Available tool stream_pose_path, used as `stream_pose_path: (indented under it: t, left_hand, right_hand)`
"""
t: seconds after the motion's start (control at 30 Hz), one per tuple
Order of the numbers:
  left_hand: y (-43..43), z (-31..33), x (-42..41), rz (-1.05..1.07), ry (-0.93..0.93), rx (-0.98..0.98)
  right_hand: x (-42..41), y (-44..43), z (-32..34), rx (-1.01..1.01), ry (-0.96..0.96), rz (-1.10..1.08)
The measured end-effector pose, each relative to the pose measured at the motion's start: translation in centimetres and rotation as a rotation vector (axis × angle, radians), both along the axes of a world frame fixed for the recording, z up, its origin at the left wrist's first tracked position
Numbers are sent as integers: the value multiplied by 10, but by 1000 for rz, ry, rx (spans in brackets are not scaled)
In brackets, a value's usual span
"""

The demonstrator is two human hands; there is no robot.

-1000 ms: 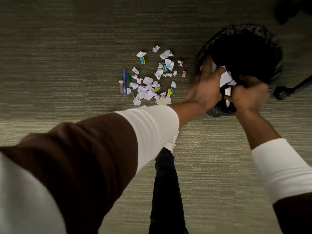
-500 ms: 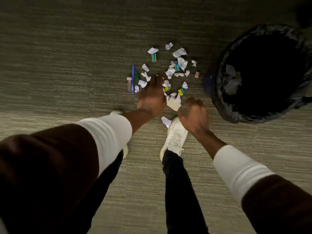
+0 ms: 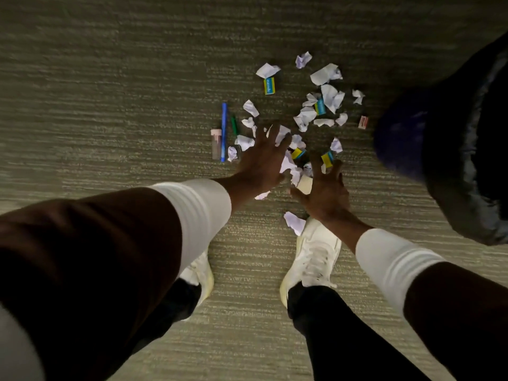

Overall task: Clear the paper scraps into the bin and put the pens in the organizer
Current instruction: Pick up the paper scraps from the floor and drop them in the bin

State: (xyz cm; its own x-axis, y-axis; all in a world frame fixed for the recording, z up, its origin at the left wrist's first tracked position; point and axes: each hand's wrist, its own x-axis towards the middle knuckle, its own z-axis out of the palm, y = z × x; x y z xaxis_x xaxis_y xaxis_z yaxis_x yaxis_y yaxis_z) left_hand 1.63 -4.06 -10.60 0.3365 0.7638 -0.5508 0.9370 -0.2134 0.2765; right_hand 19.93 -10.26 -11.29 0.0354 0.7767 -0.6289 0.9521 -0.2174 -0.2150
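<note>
Far left of the cluster: pale pink cylindrical tube point(image 3: 216, 143), slim blue plastic pen point(image 3: 224, 132) and short green pen point(image 3: 234, 125), side by side on the grey-beige ribbed carpet floor point(image 3: 110, 105). Long axes parallel, pointing away from the body. No organizer in view.

Centre left: left hand point(image 3: 262, 163), palm down, fingers spread and empty, fingertips on the near-left part of the crumpled white paper scraps point(image 3: 327, 92). Blue pen just left of this hand, so nearer to it than to the other. Arm extended forward in a brown sleeve with a white cuff point(image 3: 200, 213).

Centre: scraps fanned ahead of both hands and between them; small yellow-and-blue cards point(image 3: 269, 85) mixed in. One loose scrap point(image 3: 294, 222) nearer the body, touching the toe of the white shoe point(image 3: 313, 257).

Centre right: right hand point(image 3: 324, 191), palm down, fingers splayed, nothing held, over a flat pale sheet point(image 3: 305, 184) at the near edge of the pile. Hands apart, heap between them; probable next move, an inward sweep to gather a handful.

Right: small pink-and-white piece point(image 3: 363, 122), identity unclear. Far right: round bin with black plastic liner point(image 3: 450, 149), blurred and partly cut off, well apart from the right hand. Carry direction for any handful: rightward. Risk: cards swept up with the paper.
</note>
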Motion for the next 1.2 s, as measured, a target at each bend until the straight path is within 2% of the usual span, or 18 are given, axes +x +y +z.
stream_pose_path:
  t: [0.13, 0.33, 0.6, 0.77, 1.07, 1.2]
  left_hand:
    - [-3, -26, 4, 1, -7, 40]
    - [-2, -41, -4, 13, -182, 154]
    - [-2, -5, -1, 154, -221, 116]
    - [-5, 50, 7, 225, -275, 111]
    - [7, 177, 55, 333, -296, 51]
    - [7, 230, 81, 390, -404, 64]
  right_hand:
    - [2, 8, -22, 101, -4, 49]
    - [9, 28, -34, 171, 43, 162]
    - [9, 24, -5, 246, 113, -39]
    - [15, 15, 53, 313, 154, -122]
    - [23, 10, 165, 300, 178, -248]
    - [33, 9, 212, 338, 177, -315]
